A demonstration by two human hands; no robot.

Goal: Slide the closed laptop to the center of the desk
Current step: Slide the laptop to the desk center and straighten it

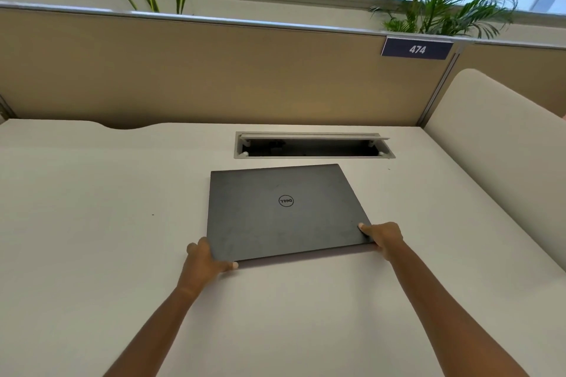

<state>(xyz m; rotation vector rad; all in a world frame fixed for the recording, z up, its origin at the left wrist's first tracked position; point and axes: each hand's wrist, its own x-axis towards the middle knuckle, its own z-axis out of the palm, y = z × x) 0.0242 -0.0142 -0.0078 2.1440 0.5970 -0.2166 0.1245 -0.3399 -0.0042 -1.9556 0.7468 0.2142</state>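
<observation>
A closed dark grey laptop (284, 211) with a round logo on its lid lies flat on the white desk (92, 208), slightly right of the middle and turned a little. My left hand (205, 263) grips its near left corner, thumb along the front edge. At the near right corner, my right hand (384, 237) holds the laptop with the thumb on the lid.
An open cable tray slot (312, 147) is cut into the desk just behind the laptop. A tan partition (214, 76) with a "474" sign (416, 48) closes the back; a cream side panel (496, 144) stands at the right. Plants stand behind the partition.
</observation>
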